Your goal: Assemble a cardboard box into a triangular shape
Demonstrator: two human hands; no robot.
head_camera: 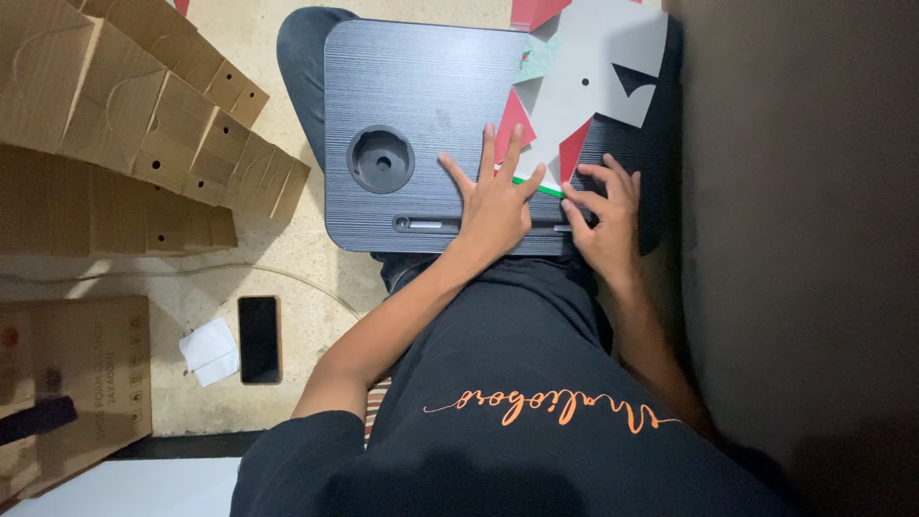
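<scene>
Both hands [495,196] [605,218] on flat carton blank [584,81], lap desk [412,86]

Matt wood-grain lap desk [412,86]; smooth paper card [598,57].

I see: black short-sleeved T-shirt, orange cursive script across chest; dark trousers; bare forearms; left hand [495,206], right hand [605,222] ungloved, no rings.

Under both hands: card sheet [584,86], grey-white with red and green edges. Lap tray [421,86] beneath: black, fine-lined grain. Stacked cartons [144,124] well left: plain brown.
</scene>
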